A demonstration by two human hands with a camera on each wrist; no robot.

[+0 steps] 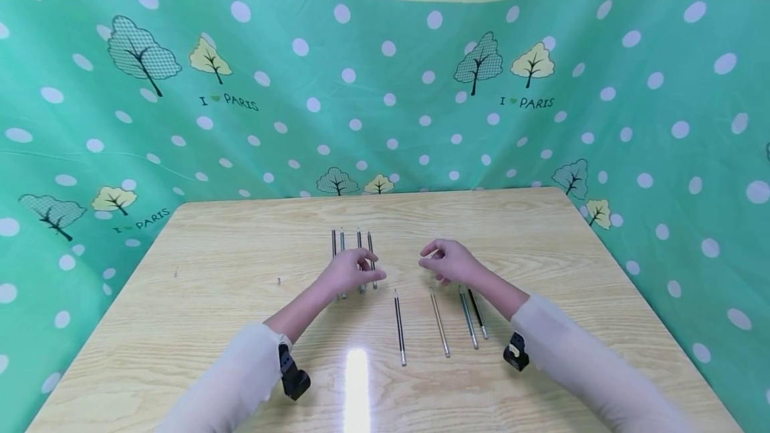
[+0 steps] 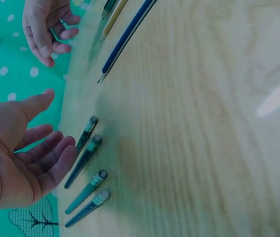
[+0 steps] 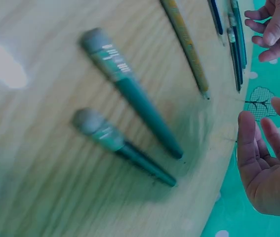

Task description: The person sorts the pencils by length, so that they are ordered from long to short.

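Observation:
My left hand (image 1: 351,271) hovers over a group of several pencils (image 1: 333,242) on the left, its fingers loosely bent with nothing between them. Palm and fingers show empty in the left wrist view. To the right, my right hand (image 1: 452,262) hangs above the table, fingers loosely bent and holding nothing. Nearest my body lies a row of separate pencils: a dark blue one (image 1: 400,329), a gold one (image 1: 440,325), a teal one (image 1: 468,319) and a black one (image 1: 478,314). The left hand partly hides the left group.
A light wooden table (image 1: 210,272) carries everything, with a glare streak (image 1: 357,386) near its front. One tiny bit (image 1: 279,280) lies on its left part. A green dotted curtain (image 1: 271,139) hangs behind and around the sides. Both wrists wear small black cameras (image 1: 293,374).

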